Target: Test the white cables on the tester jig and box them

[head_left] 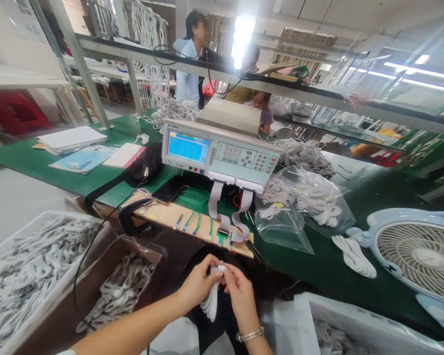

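Low in the middle of the head view, a coiled white cable bundle [209, 301] hangs down between my hands. My left hand [200, 282] is closed round its top, near a small white connector end [220, 268]. My right hand [240, 291], with a bracelet at the wrist, pinches at the same connector end from the right. Just beyond them lies a wooden board [163, 213] with green wires and small connectors. Two grey ribbon cables [214, 199] run from the board up to a test instrument [222, 150] with a lit blue screen.
Boxes of coiled cables [40, 266] stand at the left, and a white bin [303, 320] at the lower right. On the green table [318, 246] are bagged cables [318, 202], a loose coil [354, 256], a fan [425, 256], notebooks and a black bag. People are beyond the shelf.
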Demonstrator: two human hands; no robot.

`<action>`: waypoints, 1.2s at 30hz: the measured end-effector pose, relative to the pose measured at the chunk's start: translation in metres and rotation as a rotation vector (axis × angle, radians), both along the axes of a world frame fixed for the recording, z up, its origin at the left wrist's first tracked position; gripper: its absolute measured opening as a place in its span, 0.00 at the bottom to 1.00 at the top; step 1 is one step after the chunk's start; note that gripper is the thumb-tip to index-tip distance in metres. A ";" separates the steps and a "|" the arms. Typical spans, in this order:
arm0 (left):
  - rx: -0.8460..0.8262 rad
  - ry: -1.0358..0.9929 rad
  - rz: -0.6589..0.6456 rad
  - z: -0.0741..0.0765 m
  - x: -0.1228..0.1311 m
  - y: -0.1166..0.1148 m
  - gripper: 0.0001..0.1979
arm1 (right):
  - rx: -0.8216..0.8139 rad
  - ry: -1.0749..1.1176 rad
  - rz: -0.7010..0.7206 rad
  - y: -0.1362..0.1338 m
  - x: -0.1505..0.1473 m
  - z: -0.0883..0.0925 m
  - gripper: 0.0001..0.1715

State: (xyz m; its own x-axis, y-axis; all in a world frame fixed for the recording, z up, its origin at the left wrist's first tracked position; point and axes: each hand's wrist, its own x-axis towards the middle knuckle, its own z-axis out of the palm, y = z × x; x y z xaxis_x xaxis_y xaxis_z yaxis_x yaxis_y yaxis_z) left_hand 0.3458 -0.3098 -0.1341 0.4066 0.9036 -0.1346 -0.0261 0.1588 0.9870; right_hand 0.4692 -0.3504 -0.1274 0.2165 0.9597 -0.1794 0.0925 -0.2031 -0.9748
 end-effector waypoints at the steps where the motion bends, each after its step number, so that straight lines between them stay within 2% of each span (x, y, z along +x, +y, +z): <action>1: 0.016 0.024 0.040 0.001 0.001 0.001 0.09 | 0.012 -0.017 0.020 0.001 -0.001 0.002 0.18; 3: -0.039 -0.009 0.115 0.000 0.005 0.003 0.09 | 0.076 -0.098 0.036 0.002 -0.002 0.003 0.17; 6: -0.170 -0.126 0.190 -0.008 0.015 0.006 0.11 | 0.135 -0.192 -0.040 0.004 -0.001 0.000 0.15; 9: -0.198 -0.179 0.200 -0.016 0.022 0.012 0.12 | 0.060 -0.039 -0.109 0.010 0.003 -0.005 0.16; 12: -0.142 -0.100 0.125 -0.019 0.019 0.020 0.11 | -0.055 0.154 -0.084 0.019 0.008 -0.006 0.16; 14: -0.089 -0.022 0.061 -0.016 0.013 0.024 0.10 | -0.091 0.236 -0.076 0.023 0.012 -0.004 0.17; 16: -0.107 0.010 0.003 -0.011 0.007 0.027 0.10 | -0.100 0.286 -0.073 0.027 0.015 -0.001 0.17; 20: -0.306 -0.059 -0.082 0.003 -0.002 0.032 0.15 | -0.111 0.360 -0.063 0.034 0.017 0.004 0.16; 25: -0.460 -0.170 -0.087 0.013 -0.009 0.037 0.15 | -0.141 0.507 -0.122 0.039 0.010 0.003 0.18; 28: -0.502 -0.205 -0.042 0.013 -0.007 0.039 0.15 | -0.069 0.438 -0.172 0.037 0.006 0.003 0.19; 33: -0.487 -0.225 0.073 0.008 0.006 0.037 0.15 | -0.017 0.221 -0.078 0.025 0.018 0.010 0.18; 36: -0.468 -0.251 0.178 0.005 0.015 0.030 0.15 | -0.025 0.175 -0.090 0.017 0.024 0.010 0.19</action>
